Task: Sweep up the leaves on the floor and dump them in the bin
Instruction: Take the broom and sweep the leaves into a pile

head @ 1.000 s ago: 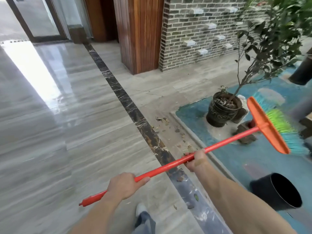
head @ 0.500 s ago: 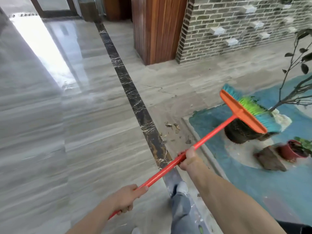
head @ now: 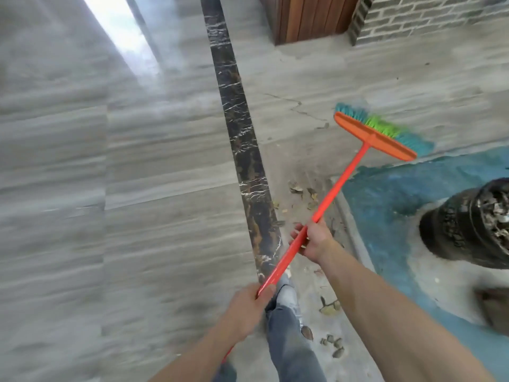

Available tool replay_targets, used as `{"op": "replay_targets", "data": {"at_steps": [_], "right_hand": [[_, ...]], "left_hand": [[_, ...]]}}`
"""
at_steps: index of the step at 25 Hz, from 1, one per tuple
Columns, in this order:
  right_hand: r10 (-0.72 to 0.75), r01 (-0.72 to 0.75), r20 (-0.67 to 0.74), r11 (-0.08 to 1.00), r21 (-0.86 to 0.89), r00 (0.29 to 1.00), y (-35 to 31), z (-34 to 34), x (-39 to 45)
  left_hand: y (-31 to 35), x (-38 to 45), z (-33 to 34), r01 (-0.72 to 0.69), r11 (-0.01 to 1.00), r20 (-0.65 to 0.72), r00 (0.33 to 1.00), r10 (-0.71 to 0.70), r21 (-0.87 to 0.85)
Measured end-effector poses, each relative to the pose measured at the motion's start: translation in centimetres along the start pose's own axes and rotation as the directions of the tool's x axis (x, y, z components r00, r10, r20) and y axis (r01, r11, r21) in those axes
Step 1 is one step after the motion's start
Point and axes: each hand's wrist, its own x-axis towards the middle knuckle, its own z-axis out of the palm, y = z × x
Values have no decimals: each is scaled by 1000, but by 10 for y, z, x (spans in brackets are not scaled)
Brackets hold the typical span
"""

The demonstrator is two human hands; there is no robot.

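I hold an orange broom [head: 344,180] with both hands. My left hand [head: 248,307] grips the lower end of the handle and my right hand [head: 312,238] grips its middle. The broom head [head: 376,135], with green and teal bristles, is out ahead over the grey stone floor, beyond a scatter of dry leaves [head: 301,193]. More leaves [head: 330,308] lie by my leg, close to the raised edge of the blue painted area. The bin is not in view.
A dark plant pot [head: 468,224] stands on the blue painted area [head: 385,199] at the right. A black marble strip [head: 242,133] runs down the floor. A wooden pillar [head: 308,17] and a brick wall [head: 429,15] stand at the back. My leg in jeans [head: 289,334] is below the handle.
The view has tilted down and moved forward. The broom head has swung left and forward, from over the blue area by the pot to over the grey floor. Both hands kept their grip.
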Motion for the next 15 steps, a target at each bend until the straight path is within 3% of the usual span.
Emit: {"op": "replay_targets", "data": {"at_steps": [5, 11, 13, 15], "right_hand": [[-69, 72, 18, 972, -223, 997, -1, 43, 115], [35, 4, 69, 873, -488, 997, 31, 68, 231], [64, -31, 46, 852, -523, 997, 45, 60, 241], [50, -32, 15, 822, -569, 999, 55, 42, 237]], "left_hand": [[32, 130, 40, 132, 977, -92, 985, -149, -168], [20, 229, 89, 381, 698, 41, 891, -451, -606], [11, 230, 99, 440, 665, 109, 872, -478, -604], [7, 219, 108, 444, 728, 131, 885, -446, -522]]}}
